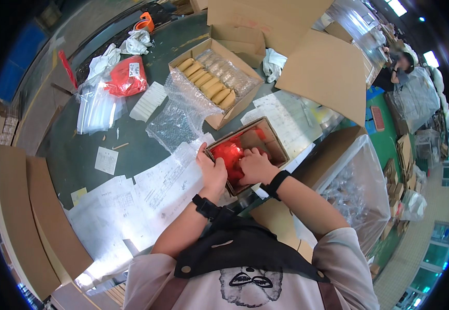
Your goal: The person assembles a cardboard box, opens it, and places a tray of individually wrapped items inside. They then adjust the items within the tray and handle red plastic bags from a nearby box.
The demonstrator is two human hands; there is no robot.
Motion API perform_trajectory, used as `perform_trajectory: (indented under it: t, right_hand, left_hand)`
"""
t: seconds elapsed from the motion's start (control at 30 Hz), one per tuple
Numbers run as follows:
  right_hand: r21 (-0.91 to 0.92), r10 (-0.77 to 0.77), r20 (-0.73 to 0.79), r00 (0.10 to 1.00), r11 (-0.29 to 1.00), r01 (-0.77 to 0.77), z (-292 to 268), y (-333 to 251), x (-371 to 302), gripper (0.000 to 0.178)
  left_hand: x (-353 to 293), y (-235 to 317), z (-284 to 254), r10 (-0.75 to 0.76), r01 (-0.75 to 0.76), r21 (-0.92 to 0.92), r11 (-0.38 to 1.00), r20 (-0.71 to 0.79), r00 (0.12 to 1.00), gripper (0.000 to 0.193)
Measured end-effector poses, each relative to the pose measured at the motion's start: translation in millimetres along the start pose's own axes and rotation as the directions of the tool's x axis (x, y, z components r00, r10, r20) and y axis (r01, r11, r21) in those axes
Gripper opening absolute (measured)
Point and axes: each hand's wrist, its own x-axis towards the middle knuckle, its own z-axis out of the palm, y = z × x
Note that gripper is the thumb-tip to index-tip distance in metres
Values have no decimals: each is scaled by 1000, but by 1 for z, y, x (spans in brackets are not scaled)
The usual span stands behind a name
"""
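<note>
A small brown cardboard box (273, 135) sits tilted in front of me near the table's edge. Inside lies a shiny red plastic bag (226, 154), its contents hidden. My left hand (213, 174) grips the box's left wall, thumb toward the inside. Reaching into the box, my right hand (256, 166) has its fingers curled on the red bag; the fingertips are partly hidden. Beyond the small box stands a larger open carton (219, 120) with a row of tan wrapped packets (203, 81) and bubble wrap (180, 119) spilling over its near side.
Printed sheets (157, 178) cover the near table. Clear plastic bags (97, 111), another red bag (131, 77) and orange tape (144, 22) lie at the left. A plastic-lined carton (356, 175) stands close on my right. Another person (402, 67) is at the far right.
</note>
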Motion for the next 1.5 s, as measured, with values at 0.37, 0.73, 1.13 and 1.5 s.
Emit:
perform_trajectory:
  t: [0.37, 0.73, 1.13, 1.5]
  right_hand:
    - [17, -142, -452, 881, 986, 167, -13, 34, -18, 26]
    - [981, -30, -120, 992, 149, 123, -64, 35, -51, 26]
    - [746, -52, -450, 891, 527, 407, -78, 15, -49, 34]
    - [-149, 92, -255, 963, 980, -133, -2, 32, 17, 20]
  left_hand:
    - [-1, 7, -1, -5, 5, 21, 1000, 26, 1000, 61]
    - [-5, 104, 1, -128, 628, -638, 447, 649, 750, 48]
    - [-5, 73, 7, -159, 800, -596, 69, 785, 599, 39]
    - [4, 72, -34, 42, 790, -612, 40, 791, 610, 32]
